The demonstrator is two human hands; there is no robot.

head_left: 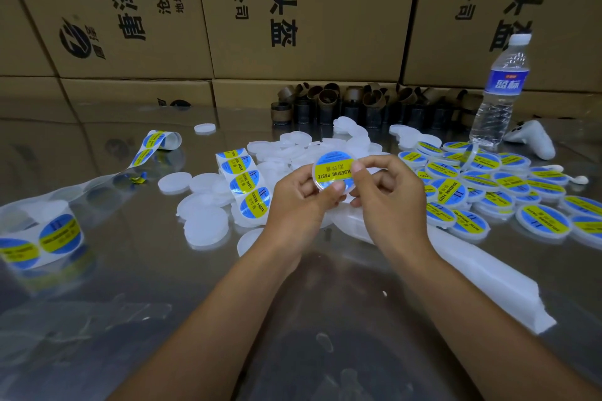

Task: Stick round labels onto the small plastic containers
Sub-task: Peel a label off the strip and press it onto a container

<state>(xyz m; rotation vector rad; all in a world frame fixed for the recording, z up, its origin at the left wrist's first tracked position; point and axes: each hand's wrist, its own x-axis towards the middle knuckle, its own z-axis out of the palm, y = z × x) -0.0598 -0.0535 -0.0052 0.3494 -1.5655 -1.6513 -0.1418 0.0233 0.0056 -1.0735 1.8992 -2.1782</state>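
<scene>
I see the left hand (pixel 294 202) and the right hand (pixel 389 202) both pinching a small round clear plastic tub (pixel 332 174). It has a blue and yellow round sticker (pixel 334 159) on it. A heap of stickered tubs (pixel 482 185) lies to the right.

Stacked cardboard boxes (pixel 293 10) back a glossy, perhaps glass-topped table (pixel 97 270).

One view only. Head-worn wide-angle camera, sitting close above a glossy grey reflective tabletop (pixel 146 270), is looking forward and down. It is facing a wall of brown printed cardboard cartons (pixel 325 10) rising just behind a clear plastic blue-labelled water bottle (pixel 501 91), standing at upper right.
</scene>
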